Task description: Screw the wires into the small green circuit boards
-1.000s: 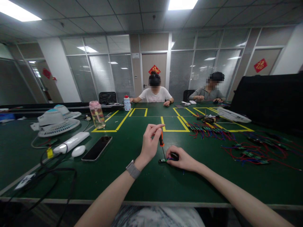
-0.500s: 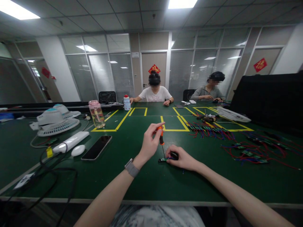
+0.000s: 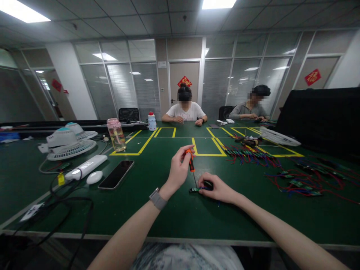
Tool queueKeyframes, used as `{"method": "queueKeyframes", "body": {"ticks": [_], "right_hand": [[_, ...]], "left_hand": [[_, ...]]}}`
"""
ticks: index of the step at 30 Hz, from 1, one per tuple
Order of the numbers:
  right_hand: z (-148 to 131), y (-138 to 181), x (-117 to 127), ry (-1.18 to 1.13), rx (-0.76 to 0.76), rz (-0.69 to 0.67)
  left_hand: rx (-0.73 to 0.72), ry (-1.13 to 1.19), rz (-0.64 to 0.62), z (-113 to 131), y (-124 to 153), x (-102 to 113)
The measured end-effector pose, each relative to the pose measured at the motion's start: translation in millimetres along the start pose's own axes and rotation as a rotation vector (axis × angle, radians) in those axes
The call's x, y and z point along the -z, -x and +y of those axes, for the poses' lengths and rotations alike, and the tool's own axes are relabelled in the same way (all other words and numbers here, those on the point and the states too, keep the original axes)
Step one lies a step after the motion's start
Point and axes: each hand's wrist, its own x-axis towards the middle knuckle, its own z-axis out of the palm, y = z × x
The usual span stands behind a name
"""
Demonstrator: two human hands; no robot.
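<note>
My left hand (image 3: 179, 169) pinches the orange handle of a small screwdriver (image 3: 191, 165), held upright with its thin shaft pointing down onto a small green circuit board (image 3: 194, 190) on the green table (image 3: 174, 210). My right hand (image 3: 216, 187) lies on the table just right of the board, fingers closed on the board's end and on a small black part (image 3: 208, 184). A grey watch sits on my left wrist.
A phone (image 3: 116, 174), a white mouse (image 3: 94, 177), a white power strip (image 3: 86, 167), fans (image 3: 67, 144) and cables lie to the left. A pink bottle (image 3: 116, 135) stands behind. Piles of wired boards (image 3: 295, 180) lie to the right. Two people sit at the far side.
My left fingers have shifted on the screwdriver handle, turning it in place. My right hand and the board have stayed where they were.
</note>
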Motion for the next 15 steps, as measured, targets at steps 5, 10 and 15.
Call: {"method": "queueKeyframes", "body": {"ticks": [5, 10, 15], "right_hand": [[-1.1, 0.4, 0.6, -0.003, 0.003, -0.003], [-3.1, 0.4, 1.4, 0.012, 0.002, -0.003], [-3.0, 0.8, 2.0, 0.026, 0.014, 0.004]], "left_hand": [[-0.009, 0.075, -0.05, 1.4, 2.4, -1.1], [-0.026, 0.016, -0.046, 2.8, 2.0, -1.6], [-0.099, -0.149, 0.049, 2.0, 1.8, -0.8]]}}
